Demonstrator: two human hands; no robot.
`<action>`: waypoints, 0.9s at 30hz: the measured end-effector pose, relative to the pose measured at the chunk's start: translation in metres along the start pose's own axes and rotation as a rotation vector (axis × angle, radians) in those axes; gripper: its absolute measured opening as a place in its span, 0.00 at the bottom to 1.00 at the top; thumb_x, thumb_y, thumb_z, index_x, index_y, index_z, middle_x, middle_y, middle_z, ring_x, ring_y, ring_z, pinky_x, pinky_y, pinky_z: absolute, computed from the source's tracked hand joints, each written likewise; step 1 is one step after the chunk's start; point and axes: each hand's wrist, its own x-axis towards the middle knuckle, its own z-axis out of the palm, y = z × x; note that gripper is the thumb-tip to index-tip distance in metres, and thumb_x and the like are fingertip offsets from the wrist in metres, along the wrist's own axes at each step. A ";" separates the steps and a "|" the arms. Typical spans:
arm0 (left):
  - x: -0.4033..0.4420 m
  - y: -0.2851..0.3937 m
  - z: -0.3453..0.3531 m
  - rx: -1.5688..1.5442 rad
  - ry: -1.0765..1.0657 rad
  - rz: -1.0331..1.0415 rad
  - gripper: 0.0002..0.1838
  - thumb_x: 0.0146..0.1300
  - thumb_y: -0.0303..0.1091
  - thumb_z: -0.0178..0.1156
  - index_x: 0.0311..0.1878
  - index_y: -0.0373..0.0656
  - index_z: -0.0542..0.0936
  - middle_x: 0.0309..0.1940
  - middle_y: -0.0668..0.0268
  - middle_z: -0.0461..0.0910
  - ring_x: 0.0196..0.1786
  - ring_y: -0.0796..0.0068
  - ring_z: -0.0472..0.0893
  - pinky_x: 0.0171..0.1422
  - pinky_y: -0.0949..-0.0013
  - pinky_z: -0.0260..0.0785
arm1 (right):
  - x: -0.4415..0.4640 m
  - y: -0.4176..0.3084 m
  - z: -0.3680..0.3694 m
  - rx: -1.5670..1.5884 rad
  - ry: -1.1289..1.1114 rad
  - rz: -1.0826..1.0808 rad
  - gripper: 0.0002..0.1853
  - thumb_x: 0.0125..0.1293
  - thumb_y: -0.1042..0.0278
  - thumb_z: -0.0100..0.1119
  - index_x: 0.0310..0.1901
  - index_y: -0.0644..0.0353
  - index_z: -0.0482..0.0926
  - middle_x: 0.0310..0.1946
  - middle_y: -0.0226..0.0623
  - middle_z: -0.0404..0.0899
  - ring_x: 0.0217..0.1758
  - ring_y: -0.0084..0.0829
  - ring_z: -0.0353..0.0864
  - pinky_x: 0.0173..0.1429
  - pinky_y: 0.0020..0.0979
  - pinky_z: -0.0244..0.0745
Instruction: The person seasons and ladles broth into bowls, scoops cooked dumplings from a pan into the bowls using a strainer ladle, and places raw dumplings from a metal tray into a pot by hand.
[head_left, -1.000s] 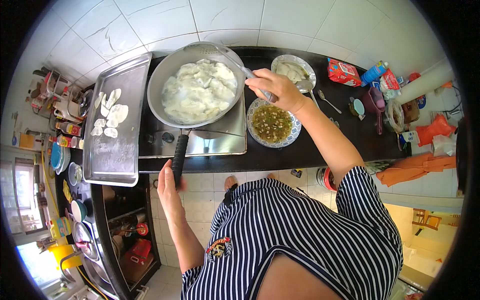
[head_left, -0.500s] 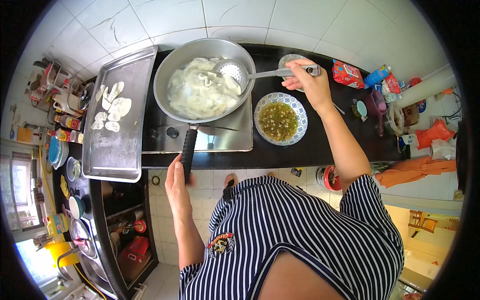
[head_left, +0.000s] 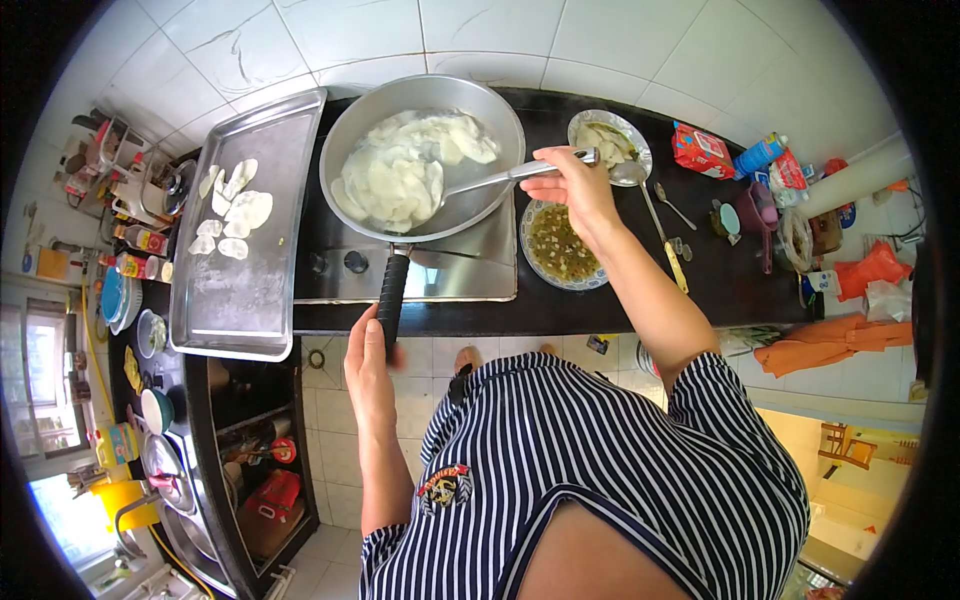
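My left hand (head_left: 371,370) is closed around the black handle of a grey wok (head_left: 508,135) on the stove. Inside the wok lies a heap of pale dumplings (head_left: 392,180) in cloudy water. My right hand (head_left: 582,192) grips the metal handle of a perforated skimmer (head_left: 490,182), whose head is in the wok, hidden at the dumplings' right edge. Just under my right forearm and hand stands a patterned bowl (head_left: 541,272) of brownish-green broth with chopped bits. Behind my right hand, a second bowl (head_left: 641,140) holds dumplings in broth.
At left, a metal tray (head_left: 235,315) carries several flat white dumplings (head_left: 248,209). Right of the bowls lie a long spoon (head_left: 650,207) and a smaller spoon (head_left: 675,205). A red packet (head_left: 699,149) and a blue bottle (head_left: 762,154) stand farther right.
The skimmer's head has moved down and slightly left from the wok's right side, shifting the dumplings. My right hand has lowered and moved left. The view has shifted slightly.
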 end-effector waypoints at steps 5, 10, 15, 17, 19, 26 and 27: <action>-0.001 0.002 0.001 -0.046 0.011 -0.014 0.24 0.75 0.45 0.49 0.61 0.35 0.75 0.26 0.72 0.72 0.28 0.84 0.68 0.31 0.77 0.59 | 0.009 0.008 0.028 0.124 0.050 -0.016 0.11 0.62 0.70 0.60 0.39 0.70 0.75 0.32 0.49 0.82 0.29 0.40 0.87 0.32 0.31 0.85; -0.001 0.002 0.000 -0.044 -0.009 -0.010 0.23 0.75 0.45 0.49 0.61 0.36 0.75 0.26 0.72 0.72 0.28 0.84 0.68 0.31 0.77 0.59 | 0.011 0.015 0.044 0.205 0.097 -0.101 0.12 0.63 0.71 0.60 0.42 0.71 0.74 0.34 0.46 0.80 0.29 0.41 0.87 0.32 0.30 0.85; 0.000 0.000 0.000 -0.059 -0.004 -0.025 0.23 0.75 0.44 0.48 0.61 0.36 0.75 0.26 0.72 0.72 0.28 0.84 0.68 0.32 0.77 0.59 | 0.006 0.025 0.054 0.213 0.136 -0.107 0.13 0.64 0.70 0.60 0.43 0.72 0.74 0.36 0.46 0.80 0.30 0.41 0.87 0.33 0.30 0.85; 0.001 -0.004 0.000 -0.048 -0.005 -0.014 0.23 0.75 0.44 0.48 0.62 0.36 0.74 0.26 0.70 0.73 0.27 0.82 0.70 0.32 0.76 0.62 | 0.010 0.029 0.052 0.257 0.144 -0.151 0.13 0.64 0.70 0.60 0.42 0.72 0.74 0.35 0.45 0.80 0.31 0.41 0.87 0.34 0.30 0.85; 0.001 -0.004 0.001 -0.039 -0.011 0.000 0.24 0.75 0.45 0.47 0.62 0.36 0.74 0.26 0.68 0.74 0.27 0.81 0.71 0.32 0.75 0.64 | 0.004 0.028 0.054 0.249 0.120 -0.128 0.12 0.64 0.70 0.60 0.42 0.72 0.74 0.35 0.45 0.80 0.31 0.41 0.87 0.34 0.30 0.85; -0.002 -0.003 0.008 -0.050 -0.037 -0.020 0.22 0.75 0.42 0.49 0.62 0.36 0.74 0.25 0.69 0.74 0.26 0.83 0.71 0.29 0.77 0.62 | -0.010 0.027 0.046 0.260 0.156 -0.069 0.12 0.63 0.69 0.61 0.41 0.70 0.75 0.34 0.48 0.81 0.31 0.40 0.87 0.35 0.31 0.86; -0.002 -0.004 0.008 -0.073 -0.019 -0.025 0.22 0.75 0.42 0.50 0.62 0.36 0.74 0.25 0.69 0.74 0.26 0.83 0.71 0.29 0.77 0.62 | -0.014 0.025 0.044 0.261 0.157 -0.069 0.12 0.63 0.69 0.61 0.41 0.70 0.75 0.34 0.48 0.81 0.31 0.40 0.87 0.35 0.31 0.86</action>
